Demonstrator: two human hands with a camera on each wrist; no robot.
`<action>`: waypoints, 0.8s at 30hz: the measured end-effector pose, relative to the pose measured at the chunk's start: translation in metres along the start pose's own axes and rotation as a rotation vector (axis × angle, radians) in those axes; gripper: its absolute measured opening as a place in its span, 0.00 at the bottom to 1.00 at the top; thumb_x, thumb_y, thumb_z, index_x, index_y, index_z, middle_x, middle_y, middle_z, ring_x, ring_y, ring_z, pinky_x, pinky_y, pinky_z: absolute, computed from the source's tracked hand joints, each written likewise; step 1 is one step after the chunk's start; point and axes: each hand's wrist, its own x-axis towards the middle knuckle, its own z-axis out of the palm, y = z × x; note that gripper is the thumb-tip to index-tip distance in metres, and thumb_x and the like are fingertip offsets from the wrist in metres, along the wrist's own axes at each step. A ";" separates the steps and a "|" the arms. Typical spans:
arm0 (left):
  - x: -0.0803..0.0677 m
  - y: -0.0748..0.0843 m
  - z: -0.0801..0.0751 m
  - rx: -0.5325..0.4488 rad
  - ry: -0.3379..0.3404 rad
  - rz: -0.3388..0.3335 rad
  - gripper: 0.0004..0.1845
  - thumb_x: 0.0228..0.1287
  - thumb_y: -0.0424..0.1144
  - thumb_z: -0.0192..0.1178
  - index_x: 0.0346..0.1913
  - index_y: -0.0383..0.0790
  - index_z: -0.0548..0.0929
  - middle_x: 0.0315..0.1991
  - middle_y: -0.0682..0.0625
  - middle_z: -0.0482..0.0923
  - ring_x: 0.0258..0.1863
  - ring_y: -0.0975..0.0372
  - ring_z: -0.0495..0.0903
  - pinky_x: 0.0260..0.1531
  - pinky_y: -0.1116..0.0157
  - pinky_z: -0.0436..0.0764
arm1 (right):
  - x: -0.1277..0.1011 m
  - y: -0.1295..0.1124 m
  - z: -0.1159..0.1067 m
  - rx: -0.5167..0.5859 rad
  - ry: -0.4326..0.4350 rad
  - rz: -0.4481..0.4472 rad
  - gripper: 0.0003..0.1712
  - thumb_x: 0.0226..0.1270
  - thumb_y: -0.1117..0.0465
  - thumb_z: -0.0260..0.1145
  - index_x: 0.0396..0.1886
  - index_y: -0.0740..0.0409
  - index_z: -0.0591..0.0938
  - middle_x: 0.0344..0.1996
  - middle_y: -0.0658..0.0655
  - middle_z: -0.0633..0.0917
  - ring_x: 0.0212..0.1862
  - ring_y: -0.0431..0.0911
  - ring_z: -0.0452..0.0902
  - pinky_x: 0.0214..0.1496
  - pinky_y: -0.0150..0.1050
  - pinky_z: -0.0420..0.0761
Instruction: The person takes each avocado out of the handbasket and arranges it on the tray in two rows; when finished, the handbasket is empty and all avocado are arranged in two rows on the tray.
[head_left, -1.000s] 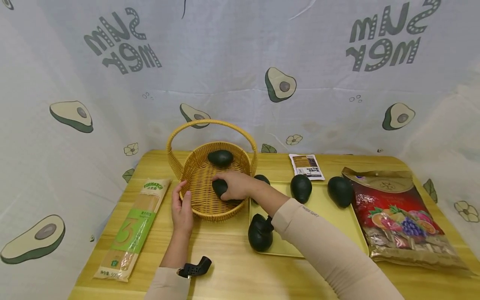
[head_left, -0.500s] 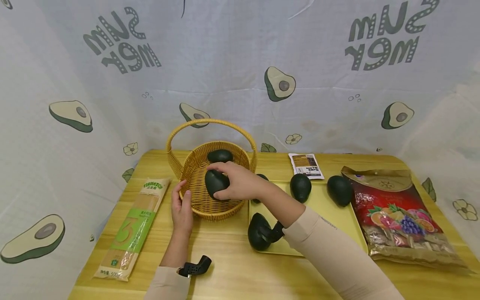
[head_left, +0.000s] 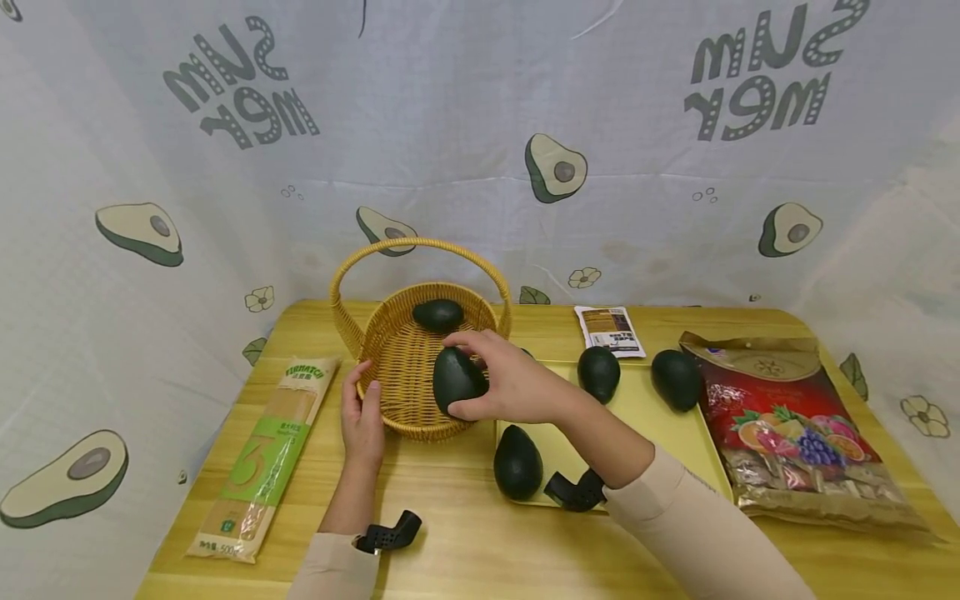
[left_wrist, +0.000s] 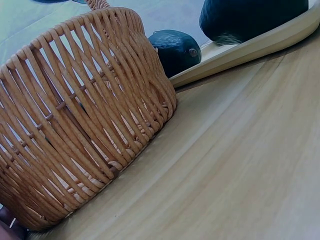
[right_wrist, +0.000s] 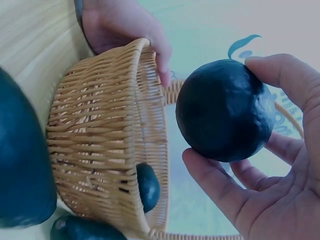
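A yellow wicker basket (head_left: 405,367) with a tall arched handle stands left of centre in the head view. My left hand (head_left: 363,421) holds its left front rim, thumb over the edge. My right hand (head_left: 517,383) grips a dark green avocado (head_left: 456,385) between thumb and fingertips, raised over the basket's right front side. In the right wrist view the gripped avocado (right_wrist: 225,111) hangs clear of the rim. One other avocado (head_left: 437,315) lies at the back inside the basket. The left wrist view shows mostly the basket's woven side (left_wrist: 85,115).
Right of the basket is a yellow tray (head_left: 660,458) with several avocados (head_left: 598,373), one (head_left: 517,462) at its front left corner and one mostly hidden by my right hand. A red candy bag (head_left: 795,433), a small white packet (head_left: 609,332) and a noodle pack (head_left: 266,458) lie around.
My right hand has lifted the avocado up from the basket's bottom and drawn it rightward and nearer to me. The left hand stays on the rim.
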 end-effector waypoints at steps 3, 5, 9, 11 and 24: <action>0.000 -0.001 -0.001 0.012 -0.004 -0.004 0.21 0.80 0.35 0.44 0.70 0.31 0.66 0.76 0.44 0.60 0.79 0.56 0.52 0.76 0.52 0.52 | -0.009 0.004 -0.001 0.024 0.009 0.021 0.46 0.57 0.50 0.78 0.74 0.46 0.68 0.66 0.56 0.74 0.67 0.53 0.72 0.59 0.51 0.81; 0.000 -0.001 -0.001 0.015 -0.009 -0.007 0.22 0.80 0.35 0.44 0.71 0.31 0.65 0.77 0.44 0.59 0.80 0.55 0.50 0.76 0.49 0.51 | -0.014 0.007 -0.003 0.035 0.015 0.043 0.46 0.57 0.50 0.78 0.74 0.46 0.68 0.66 0.56 0.74 0.66 0.53 0.72 0.59 0.51 0.81; 0.000 -0.001 -0.002 0.013 -0.011 -0.016 0.22 0.80 0.36 0.44 0.71 0.32 0.65 0.77 0.44 0.58 0.80 0.55 0.51 0.76 0.52 0.52 | -0.024 0.012 -0.006 0.061 0.032 0.061 0.46 0.57 0.51 0.78 0.74 0.46 0.67 0.64 0.56 0.74 0.62 0.53 0.73 0.53 0.47 0.83; 0.000 -0.001 -0.001 0.008 -0.010 -0.016 0.22 0.80 0.36 0.44 0.71 0.32 0.65 0.77 0.44 0.59 0.80 0.55 0.51 0.75 0.53 0.53 | -0.029 0.015 -0.008 0.080 0.041 0.064 0.46 0.58 0.51 0.78 0.74 0.46 0.67 0.63 0.56 0.74 0.59 0.53 0.74 0.49 0.43 0.83; 0.001 -0.002 -0.001 0.006 -0.005 0.001 0.21 0.80 0.35 0.44 0.71 0.32 0.66 0.76 0.45 0.60 0.79 0.57 0.52 0.73 0.59 0.54 | -0.055 0.035 -0.014 0.169 0.100 0.128 0.45 0.59 0.52 0.77 0.74 0.49 0.67 0.64 0.58 0.76 0.58 0.56 0.75 0.45 0.40 0.84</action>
